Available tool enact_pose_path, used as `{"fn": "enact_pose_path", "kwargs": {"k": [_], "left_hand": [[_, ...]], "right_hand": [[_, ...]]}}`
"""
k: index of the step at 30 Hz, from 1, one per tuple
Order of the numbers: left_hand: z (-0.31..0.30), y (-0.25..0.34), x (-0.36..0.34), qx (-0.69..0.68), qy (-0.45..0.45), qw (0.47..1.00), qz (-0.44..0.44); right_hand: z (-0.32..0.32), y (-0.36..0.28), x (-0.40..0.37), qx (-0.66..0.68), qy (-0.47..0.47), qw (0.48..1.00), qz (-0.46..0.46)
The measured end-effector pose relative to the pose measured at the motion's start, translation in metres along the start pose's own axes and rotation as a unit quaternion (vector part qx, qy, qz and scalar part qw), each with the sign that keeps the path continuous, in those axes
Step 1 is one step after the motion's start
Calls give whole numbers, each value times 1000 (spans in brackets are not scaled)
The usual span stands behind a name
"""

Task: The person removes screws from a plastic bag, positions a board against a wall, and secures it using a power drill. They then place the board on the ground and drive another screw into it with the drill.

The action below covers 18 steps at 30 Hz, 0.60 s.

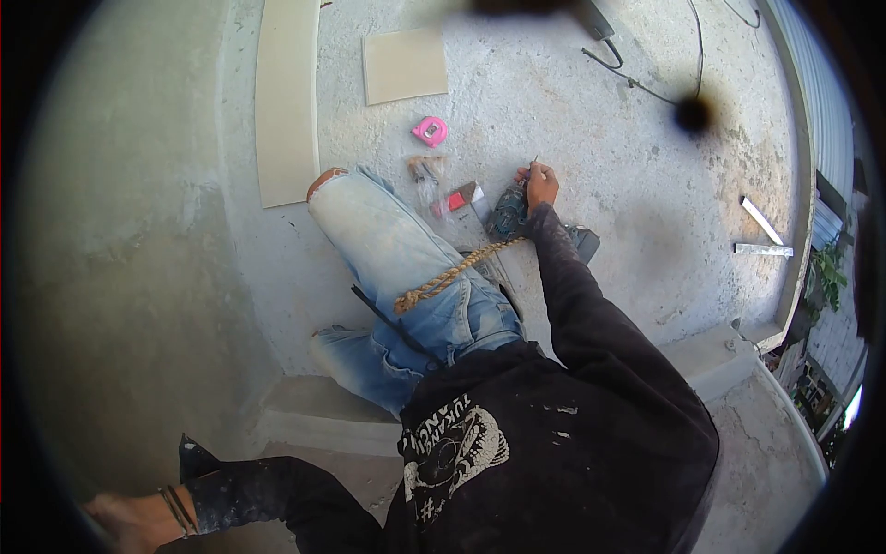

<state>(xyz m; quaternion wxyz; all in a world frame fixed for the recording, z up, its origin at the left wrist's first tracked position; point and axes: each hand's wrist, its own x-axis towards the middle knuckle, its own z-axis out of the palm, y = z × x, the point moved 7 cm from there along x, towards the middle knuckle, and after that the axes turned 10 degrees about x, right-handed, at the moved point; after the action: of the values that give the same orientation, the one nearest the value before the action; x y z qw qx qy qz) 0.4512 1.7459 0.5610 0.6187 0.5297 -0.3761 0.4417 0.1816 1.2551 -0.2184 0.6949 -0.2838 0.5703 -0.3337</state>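
With twelve o'clock at the top of my view and my right hand (pixel 543 187) at the centre, the power drill (pixel 507 214) lies on the floor (pixel 628 157) just beside that hand. Its body sits toward eight o'clock and its foot toward five, my sleeve passing between. The body's long axis seems to run from seven to one, its front end at my knuckles. My right hand is by far the nearer one; my left hand (pixel 120 522) is well apart, toward eight o'clock.

My right fingers are pinched on a slim piece (pixel 535 159), a bit or a screw, I can't tell which, its tip toward twelve. My left fingers are blurred and cut off, so I can't tell what they do.

Counting: one drill, one slim piece, one pink tape measure (pixel 430 131) at ten o'clock; one red-and-silver tool (pixel 459 198) and one clear packet (pixel 426 180) near nine, the packet's contents uncounted. Two pale boards: a short board (pixel 404 66) toward half past ten, a long board (pixel 286 111) toward half past nine. Two strips (pixel 764 249) lie just past three.
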Motion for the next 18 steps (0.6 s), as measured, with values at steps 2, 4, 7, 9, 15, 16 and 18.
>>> {"fn": "enact_pose_path", "kwargs": {"k": [2, 4, 7, 9, 15, 16, 18], "left_hand": [[-8, -1, 2, 17, 1, 1000, 8], [-29, -9, 11, -67, -6, 997, -26], [-28, -5, 10, -28, -2, 1000, -5], [-33, -6, 11, -46, -6, 999, -9], [-42, -9, 19, -48, -9, 999, -6], [-45, -9, 20, -56, -3, 998, -9], [-27, -5, 12, -51, 4, 999, -4]], "right_hand": [[6, 11, -7, -43, -3, 999, -28], [6, 14, -11, -84, -10, 995, -61], [5, 15, -24, -101, -41, 991, -79], [-6, -5, -40, -186, -26, 970, -154], [-25, -60, -124, -581, -178, 748, -266], [-27, -50, -129, -632, -211, 709, -231], [-28, -34, -125, -678, -241, 665, -200]]}}
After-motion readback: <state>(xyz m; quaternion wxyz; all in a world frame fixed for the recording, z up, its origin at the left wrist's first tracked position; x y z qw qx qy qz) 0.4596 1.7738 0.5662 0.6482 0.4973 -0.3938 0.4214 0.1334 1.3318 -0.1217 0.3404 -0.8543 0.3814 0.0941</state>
